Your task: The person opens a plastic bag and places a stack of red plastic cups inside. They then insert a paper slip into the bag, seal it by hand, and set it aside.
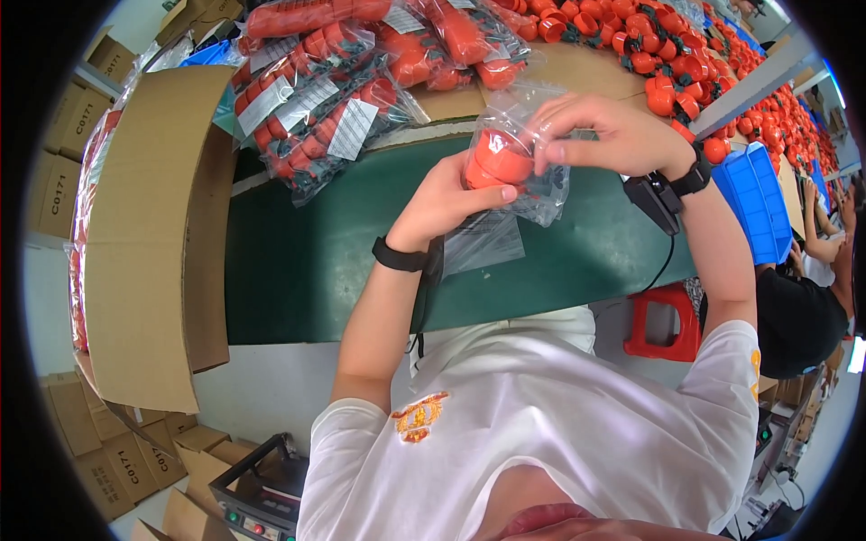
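My left hand (pixel 440 204) is wrapped round a red, rounded cup-like part (pixel 499 160) inside a clear plastic bag (pixel 548 200). Its thumb lies across the near side of the part. From the right, my right hand (pixel 615 135) reaches over with bent fingers closed at the bag's upper right side; the exact fingertip grip is partly hidden. Flat clear bags (pixel 485 243) lie on the green tabletop (pixel 316 257) just below the held part. Both wrists wear black bands, and a small black device with a cable hangs at the right one.
Filled bags of red parts (pixel 334 117) are piled at the back left, beside an open cardboard box (pixel 144 234). Loose red cups (pixel 649 45) heap up at the back right. A blue bin (pixel 756 203) stands right, near a co-worker (pixel 798 316). Below is a red stool (pixel 663 323).
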A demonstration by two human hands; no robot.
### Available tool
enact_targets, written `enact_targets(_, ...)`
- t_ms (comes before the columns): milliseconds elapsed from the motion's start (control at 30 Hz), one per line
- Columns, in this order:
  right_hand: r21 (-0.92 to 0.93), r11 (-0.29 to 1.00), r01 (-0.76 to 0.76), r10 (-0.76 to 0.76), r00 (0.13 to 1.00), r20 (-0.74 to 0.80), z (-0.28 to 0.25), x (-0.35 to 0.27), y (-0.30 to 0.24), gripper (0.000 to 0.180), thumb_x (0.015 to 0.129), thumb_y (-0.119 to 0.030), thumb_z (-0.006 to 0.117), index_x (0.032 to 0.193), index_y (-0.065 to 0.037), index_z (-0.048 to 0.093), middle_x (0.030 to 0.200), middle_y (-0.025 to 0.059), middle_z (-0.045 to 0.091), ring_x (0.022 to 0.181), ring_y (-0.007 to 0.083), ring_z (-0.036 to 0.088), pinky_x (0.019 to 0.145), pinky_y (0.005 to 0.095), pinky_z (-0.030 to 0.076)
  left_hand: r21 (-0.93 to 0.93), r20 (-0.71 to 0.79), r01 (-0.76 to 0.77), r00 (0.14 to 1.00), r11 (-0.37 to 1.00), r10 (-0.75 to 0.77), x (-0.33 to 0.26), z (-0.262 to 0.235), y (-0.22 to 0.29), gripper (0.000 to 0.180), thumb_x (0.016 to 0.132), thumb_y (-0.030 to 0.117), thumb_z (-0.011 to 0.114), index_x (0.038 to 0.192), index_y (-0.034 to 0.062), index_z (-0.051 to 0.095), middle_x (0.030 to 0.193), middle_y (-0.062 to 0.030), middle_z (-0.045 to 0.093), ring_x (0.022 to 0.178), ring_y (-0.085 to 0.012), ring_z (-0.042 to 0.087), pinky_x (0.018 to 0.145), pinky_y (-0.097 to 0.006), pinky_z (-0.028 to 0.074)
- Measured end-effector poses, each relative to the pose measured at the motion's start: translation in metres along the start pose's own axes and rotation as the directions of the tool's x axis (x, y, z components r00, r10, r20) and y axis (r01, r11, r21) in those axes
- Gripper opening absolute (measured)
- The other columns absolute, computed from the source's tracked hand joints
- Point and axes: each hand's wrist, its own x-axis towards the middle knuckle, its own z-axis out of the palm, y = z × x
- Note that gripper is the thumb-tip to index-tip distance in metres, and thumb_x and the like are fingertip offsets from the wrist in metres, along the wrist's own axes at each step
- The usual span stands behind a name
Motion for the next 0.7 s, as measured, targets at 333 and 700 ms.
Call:
enact_targets(333,0.108,0.983,-0.150,0.130,0.976,0.172,-0.002,0.020,-0.007,0.030,0.099,-0.026,0.062,0.105,0.001,0.074,0.104,0.0113,0.073,0.099,0.0225,0.065,0.091,0.0352,0.049,0.059,-0.042,-0.020,0.999,0.998,0.022,0.003,-0.003,-0.009,0.045,0.084,0.019,0.079,0.120,-0.0017,0.062,0.108,-0.0044,0.068,0.097,-0.0099,0.061,0.088,-0.027,0.050)
enact_targets(700,0.197,0.969,-0.145,0.115,0.981,0.158,-0.008,0.015,-0.005,0.033,0.098,-0.027,0.063,0.115,-0.001,0.072,0.106,0.0076,0.073,0.094,0.0151,0.061,0.086,0.0301,0.047,-0.044,-0.057,-0.050,0.997,0.998,0.047,0.001,0.000,-0.007,0.047,0.086,0.019,0.078,0.124,-0.0014,0.059,0.110,-0.0047,0.067,0.099,-0.0105,0.061,0.091,-0.027,0.049)
